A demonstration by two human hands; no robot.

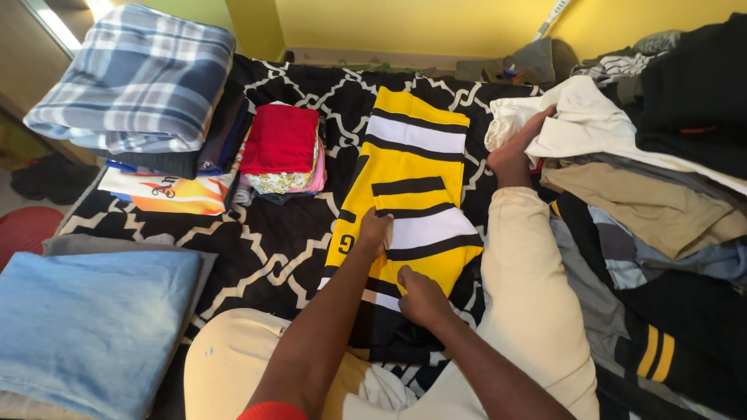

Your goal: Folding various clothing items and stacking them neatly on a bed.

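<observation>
A yellow shirt with black and white stripes (416, 167) lies partly folded on the black-and-white patterned bedcover (272, 249), between my legs in cream trousers. My left hand (373, 233) presses down on the shirt's left edge with its fingers flat. My right hand (420, 295) pinches the shirt's near edge, fingers closed on the yellow cloth. My bare foot (517, 152) rests at the far right of the shirt, against a pile of clothes.
A stack of folded clothes topped by a red piece (280, 140) stands left of the shirt. A folded plaid blanket (136, 78) sits on other folded items at the far left. A blue folded cloth (85, 327) lies near left. A heap of unfolded clothes (654, 171) fills the right.
</observation>
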